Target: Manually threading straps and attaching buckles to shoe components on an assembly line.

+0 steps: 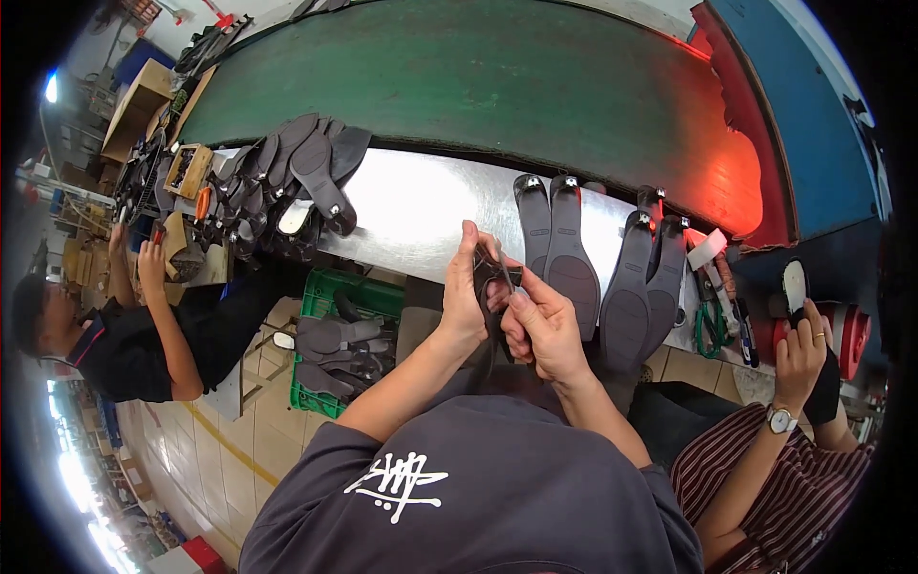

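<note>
Left hand (467, 301): palm turned inward, fingers mostly straight, closed lightly around a dark brown, glossy strap-like shoe part (488, 267). Right hand (553, 330): thumb and bent forefinger pinch the part's edge; other fingers curled. Part is in the air, in front of the near edge of the shiny metal table (411, 203).

Below that edge, left: green slatted plastic crate (310, 400) on the floor, loaded with dark soles (325, 337).

Tight on the right hand's side: a pair of long dark grey shoe soles (572, 260), broad ends reaching past the near edge. More grey soles (626, 298) overlap beyond, toward the right end. Past those, green-handled scissors (709, 330) and a pale pink tape roll (706, 249). Co-worker's hand (801, 359) there, gripping a shoe with a pale insole (794, 285).

Left end: heaped dark soles (308, 165), crowding up to the far edge; small wooden box (188, 170) behind.

Along the far edge, a wide green belt (430, 86); blue panel (822, 105) at its right.
</note>
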Demonstrator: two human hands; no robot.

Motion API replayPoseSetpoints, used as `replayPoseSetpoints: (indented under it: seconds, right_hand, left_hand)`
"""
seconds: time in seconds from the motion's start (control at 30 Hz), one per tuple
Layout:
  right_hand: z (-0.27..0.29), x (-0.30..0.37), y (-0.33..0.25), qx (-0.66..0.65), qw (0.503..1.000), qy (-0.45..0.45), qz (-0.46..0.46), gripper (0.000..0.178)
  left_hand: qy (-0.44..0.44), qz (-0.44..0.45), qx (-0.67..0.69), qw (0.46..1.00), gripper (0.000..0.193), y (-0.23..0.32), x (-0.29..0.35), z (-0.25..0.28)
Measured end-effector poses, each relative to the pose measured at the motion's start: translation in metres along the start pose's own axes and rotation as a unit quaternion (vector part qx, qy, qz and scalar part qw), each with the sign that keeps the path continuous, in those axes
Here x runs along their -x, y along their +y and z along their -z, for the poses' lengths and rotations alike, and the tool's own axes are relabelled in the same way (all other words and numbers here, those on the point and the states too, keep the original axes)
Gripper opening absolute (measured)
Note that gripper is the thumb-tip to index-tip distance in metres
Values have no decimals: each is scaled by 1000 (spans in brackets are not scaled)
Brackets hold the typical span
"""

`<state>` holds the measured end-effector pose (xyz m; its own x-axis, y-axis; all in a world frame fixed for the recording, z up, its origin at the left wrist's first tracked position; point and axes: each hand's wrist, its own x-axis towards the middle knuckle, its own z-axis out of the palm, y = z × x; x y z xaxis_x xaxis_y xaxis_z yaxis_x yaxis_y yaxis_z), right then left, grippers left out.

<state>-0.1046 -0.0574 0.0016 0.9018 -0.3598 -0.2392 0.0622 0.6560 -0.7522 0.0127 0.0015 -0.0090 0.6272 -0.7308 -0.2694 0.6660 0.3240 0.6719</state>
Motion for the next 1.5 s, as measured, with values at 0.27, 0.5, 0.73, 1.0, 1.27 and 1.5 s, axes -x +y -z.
replayPoseSetpoints:
  seconds: [0.27,0.5,0.73,1.0,1.27,1.5]
  right_hand:
    - [29,7,-25,75,996,49,1,33]
    - [19,2,8,435,855,76,271,12]
    - [24,3,7,532,785,122,294,12]
    - [21,2,6,450,799,8,399,16]
    - [14,8,-56,578,779,61,236,35]
    - [23,20,-80,760,602,118,214,25]
  left_hand:
    - [-57,113,85,988,47,-7,-9,1]
    - [66,106,95,988,49,8,-18,17]
    - [-9,120,130,984,51,-9,-22,-11]
    - [-69,162,291,940,62,19,-28,-2]
    - [-102,32,74,992,51,63,-21,-32]
    - [68,80,-200,974,30,42,-7,0]
